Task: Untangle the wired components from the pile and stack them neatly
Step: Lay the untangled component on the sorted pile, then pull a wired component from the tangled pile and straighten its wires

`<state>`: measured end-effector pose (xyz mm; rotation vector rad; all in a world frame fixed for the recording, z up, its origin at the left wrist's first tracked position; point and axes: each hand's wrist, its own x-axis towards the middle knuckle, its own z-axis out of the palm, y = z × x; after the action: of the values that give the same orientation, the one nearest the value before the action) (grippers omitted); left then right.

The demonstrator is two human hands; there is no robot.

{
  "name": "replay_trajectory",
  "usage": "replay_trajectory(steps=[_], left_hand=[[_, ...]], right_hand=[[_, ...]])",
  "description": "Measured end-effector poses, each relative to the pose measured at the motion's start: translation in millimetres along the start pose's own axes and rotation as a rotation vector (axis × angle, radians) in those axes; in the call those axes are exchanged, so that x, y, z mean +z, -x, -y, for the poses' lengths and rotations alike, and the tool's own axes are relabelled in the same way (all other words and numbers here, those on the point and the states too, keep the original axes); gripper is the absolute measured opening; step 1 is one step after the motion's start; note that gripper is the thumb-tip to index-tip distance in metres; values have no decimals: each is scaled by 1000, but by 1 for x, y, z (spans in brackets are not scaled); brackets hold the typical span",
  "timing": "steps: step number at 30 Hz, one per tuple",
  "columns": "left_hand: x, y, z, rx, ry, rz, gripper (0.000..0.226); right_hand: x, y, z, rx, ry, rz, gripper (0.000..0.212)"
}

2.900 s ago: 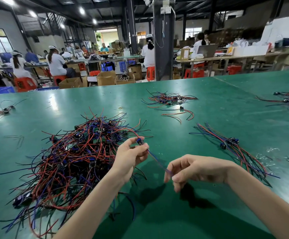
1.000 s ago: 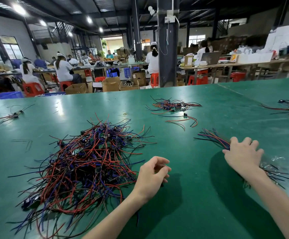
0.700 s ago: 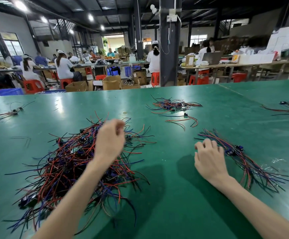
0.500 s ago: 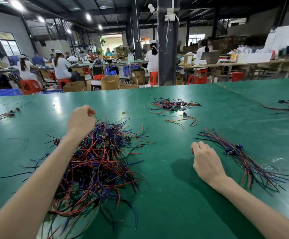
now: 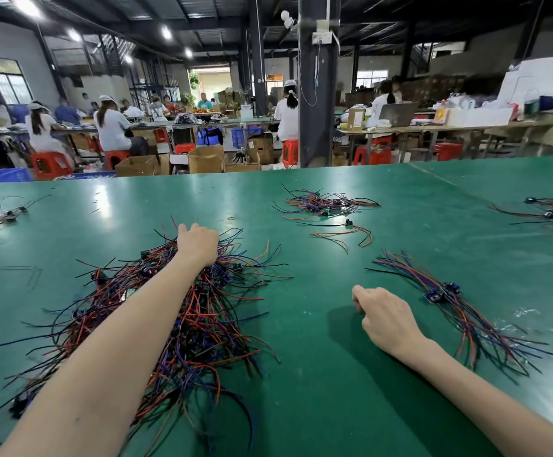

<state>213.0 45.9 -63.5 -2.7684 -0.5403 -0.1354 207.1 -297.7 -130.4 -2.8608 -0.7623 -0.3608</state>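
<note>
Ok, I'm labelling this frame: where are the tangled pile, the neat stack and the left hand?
tangled pile (image 5: 209,324): head view, wires at its middle.
neat stack (image 5: 437,293): head view, dark components mid-bundle.
left hand (image 5: 197,244): head view, back of hand.

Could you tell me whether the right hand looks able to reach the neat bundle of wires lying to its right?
Probably yes: the right hand rests beside the neat bundle, with only bare green table between them.
</note>
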Motion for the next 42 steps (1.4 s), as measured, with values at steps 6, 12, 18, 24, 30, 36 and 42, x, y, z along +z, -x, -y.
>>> replay_trajectory(steps=[6, 12, 18, 24, 30, 36, 42], left_hand=[[4, -6, 4, -94, 159, -299, 15], [-52, 0, 5, -160, 1175, -608, 13], [-111, 55, -32, 19, 1823, -614, 7], [-97, 119, -91, 106, 2149, -121, 8], [-49, 143, -129, -40, 2214, 89, 9], [-13, 161, -146, -159, 2198, 177, 8], [-6, 163, -149, -146, 2160, 123, 10]], right_hand=[[2, -4, 2, 39, -2, 13, 20], [2, -4, 2, 59, -33, 7, 20], [1, -1, 1, 90, -55, -9, 22], [2, 0, 4, 64, -66, -90, 23], [-13, 6, 14, 105, -1161, -20, 13], [-13, 14, 37, 142, -1286, 369, 6], [-32, 15, 31, 315, -1479, 370, 14]])
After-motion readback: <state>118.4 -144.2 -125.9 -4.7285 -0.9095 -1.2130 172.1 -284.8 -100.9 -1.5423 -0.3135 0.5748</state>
